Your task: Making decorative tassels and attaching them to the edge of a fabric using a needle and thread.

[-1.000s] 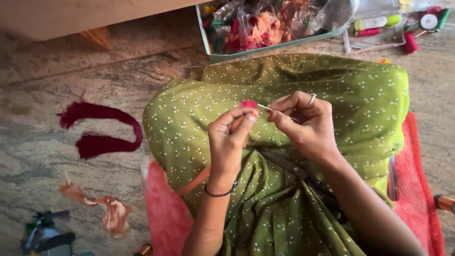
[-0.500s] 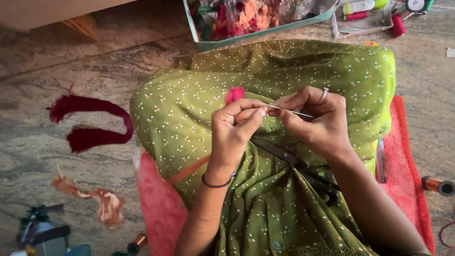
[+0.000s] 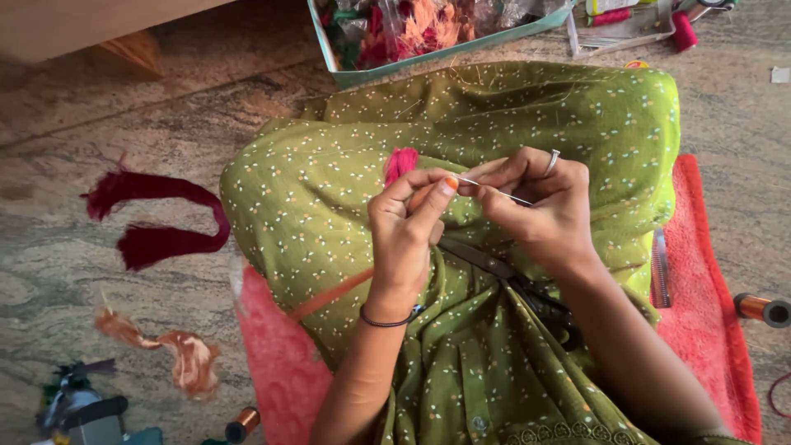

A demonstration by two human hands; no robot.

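Pink tassel [image 3: 400, 162] pinched in left hand [image 3: 405, 222], right hand [image 3: 540, 202] gripping thin needle [image 3: 494, 192] over green fabric [image 3: 346, 198]

Left hand [image 3: 404, 235] pinches a small pink tassel [image 3: 400, 162] between thumb and fingers, over the lap in green dotted fabric [image 3: 346, 206]. Right hand [image 3: 540, 206], ring on one finger, pinches a thin metal needle [image 3: 494, 191] pointing at the left thumb. Black scissors [image 3: 511, 284] lie on the lap below the hands. Maroon tassels [image 3: 156, 222] on the stone floor [image 3: 66, 272] at left. Red cloth [image 3: 700, 280] under the knees. Tray of threads [image 3: 428, 33] at top; copper spool [image 3: 762, 309] at right.
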